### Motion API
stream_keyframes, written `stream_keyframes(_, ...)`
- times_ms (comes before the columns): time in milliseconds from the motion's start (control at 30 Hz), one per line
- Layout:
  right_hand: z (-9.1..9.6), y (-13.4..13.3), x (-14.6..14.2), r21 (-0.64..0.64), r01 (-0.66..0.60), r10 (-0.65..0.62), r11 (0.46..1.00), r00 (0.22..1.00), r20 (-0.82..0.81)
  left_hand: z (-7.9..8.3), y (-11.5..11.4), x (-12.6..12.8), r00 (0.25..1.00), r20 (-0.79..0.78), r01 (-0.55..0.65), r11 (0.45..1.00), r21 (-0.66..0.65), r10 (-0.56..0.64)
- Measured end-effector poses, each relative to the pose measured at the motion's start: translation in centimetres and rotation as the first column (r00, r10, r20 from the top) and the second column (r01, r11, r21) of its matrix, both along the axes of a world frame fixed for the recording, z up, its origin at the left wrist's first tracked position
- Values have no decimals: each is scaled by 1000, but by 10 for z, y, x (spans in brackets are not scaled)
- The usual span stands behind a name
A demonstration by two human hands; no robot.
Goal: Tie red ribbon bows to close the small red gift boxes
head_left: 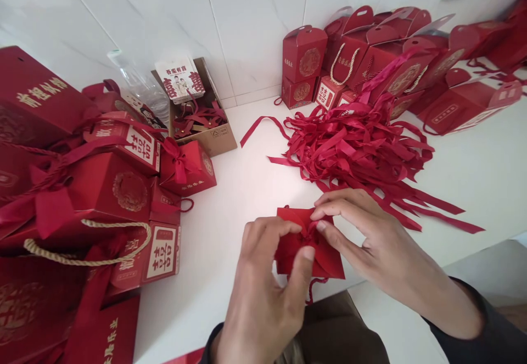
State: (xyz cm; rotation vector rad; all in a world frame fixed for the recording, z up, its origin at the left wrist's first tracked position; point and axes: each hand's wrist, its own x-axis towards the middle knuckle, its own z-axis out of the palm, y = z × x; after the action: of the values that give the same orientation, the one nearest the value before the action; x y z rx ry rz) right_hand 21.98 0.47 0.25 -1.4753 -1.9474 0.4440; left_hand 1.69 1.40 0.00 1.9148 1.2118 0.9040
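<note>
Atop the small red cardboard box (332,265), my right hand (368,235) pinches glossy red fabric ribbon (308,235); my left hand (267,273) curls narrowly, grip unclear. I should tension evenly.

Landmark: open brown cardboard carton (216,140). In it, white paper cards (181,83): 吾家有喜, 囍. Just before it, small red bow-topped cardboard box (189,177): 安居乐业. Left, large red cardboard box (35,100): 前程似锦. Right, small red rope-handled box (325,96): 囍.
</note>
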Motion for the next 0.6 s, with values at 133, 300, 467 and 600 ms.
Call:
stream_keyframes(133,-1,1,-2,-42,43,-45,998,998,-48,-2,-1,12,996,-89,-5,999,53,10)
stream_keyframes(300,-2,0,-3,-68,118,-123,991,989,-78,-7,1,6,996,-89,17,999,47,-13)
stream_keyframes(467,6,-10,-5,118,55,-57,992,998,12,-4,0,3,999,24,-28,999,-28,29)
stream_keyframes(600,4,-15,-12,27,-80,79,996,996,38,-1,-3,5,992,122,-33,999,-39,37)
